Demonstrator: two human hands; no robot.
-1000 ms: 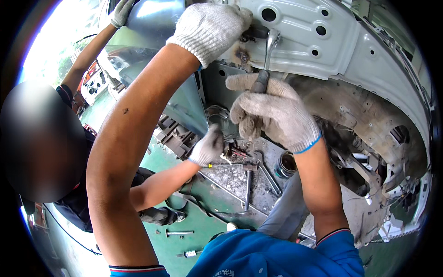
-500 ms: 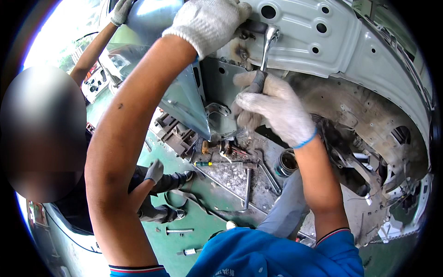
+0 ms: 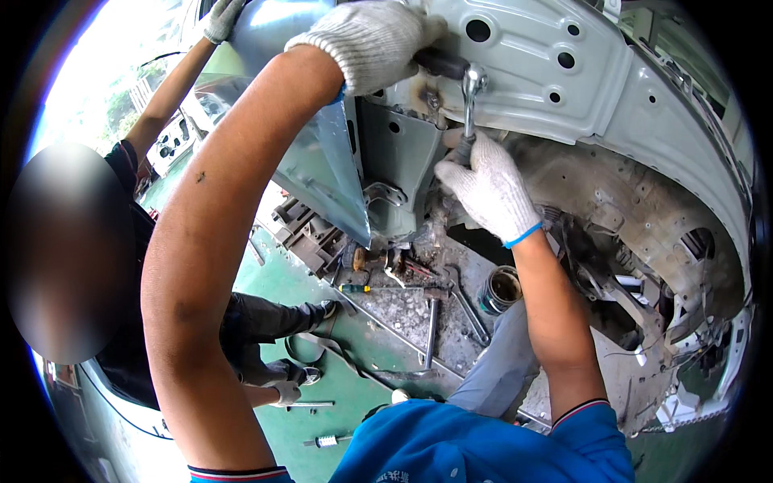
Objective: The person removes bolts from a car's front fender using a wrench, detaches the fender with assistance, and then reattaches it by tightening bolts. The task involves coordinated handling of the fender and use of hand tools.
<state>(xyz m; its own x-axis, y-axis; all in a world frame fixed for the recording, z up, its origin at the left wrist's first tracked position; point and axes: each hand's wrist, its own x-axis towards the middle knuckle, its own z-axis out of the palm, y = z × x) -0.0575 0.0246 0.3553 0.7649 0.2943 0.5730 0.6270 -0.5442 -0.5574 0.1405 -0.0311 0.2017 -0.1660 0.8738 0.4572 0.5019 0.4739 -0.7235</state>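
Note:
My right hand (image 3: 491, 181), in a white knit glove, is closed around the grip of a chrome ratchet wrench (image 3: 470, 109). A dark cylindrical socket (image 3: 443, 63) sticks out sideways from the ratchet's head toward my left glove. My left hand (image 3: 366, 44), gloved too, is curled at the socket's far end, beside the edge of a pale grey-green car body panel (image 3: 527, 68). Its fingertips are mostly hidden, so what they grip does not show. Below the socket, a rusty, scorched patch (image 3: 429, 97) marks the panel.
At left, a co-worker's gloved hand (image 3: 221, 20) rests on a bluish shiny panel (image 3: 322, 169). Below lie a hammer (image 3: 432, 326), a large wrench (image 3: 469, 306), a screwdriver (image 3: 354, 287) and a can (image 3: 501, 288). A strap (image 3: 338, 352) trails across the green floor. A wheel arch curves at right.
My right hand has moved up and to the right, swinging the ratchet handle nearer vertical. My left hand stays beside the socket. The co-worker's lower hand has dropped toward the floor.

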